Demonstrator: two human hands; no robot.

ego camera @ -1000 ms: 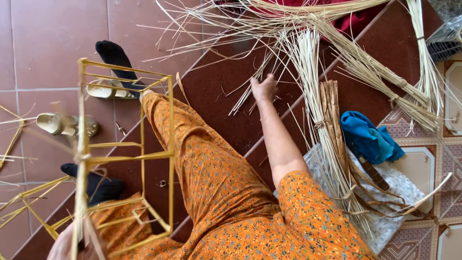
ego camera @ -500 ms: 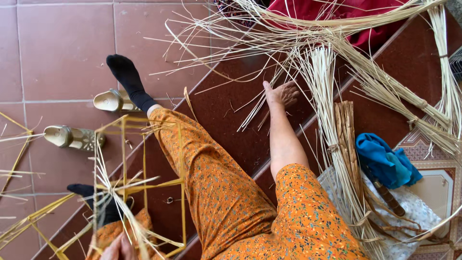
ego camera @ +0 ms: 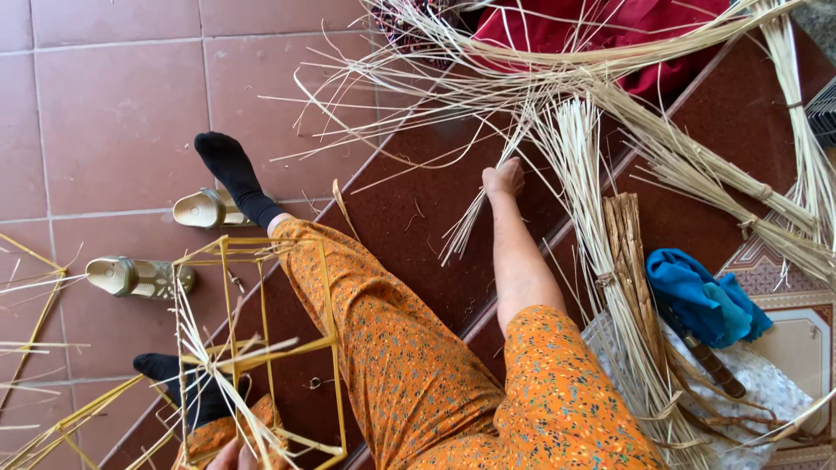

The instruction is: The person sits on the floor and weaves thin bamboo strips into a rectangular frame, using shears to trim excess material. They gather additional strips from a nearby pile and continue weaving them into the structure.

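Right hand (ego camera: 502, 178) moved from flat on the step to fisted around a small bundle of thin reed strips (ego camera: 470, 222) beside the big sheaf (ego camera: 583, 191); light, springy, snappable, grip mid-bundle; left hand's (ego camera: 233, 454) grip unclear.

The right hand (ego camera: 503, 177), which lay open among the loose straw a second ago, closed around a small bunch of pale reeds (ego camera: 477, 213). At the lower edge, the left hand (ego camera: 233, 454) brought the yellow wire frame (ego camera: 261, 339) closer, strands now trailing across it.
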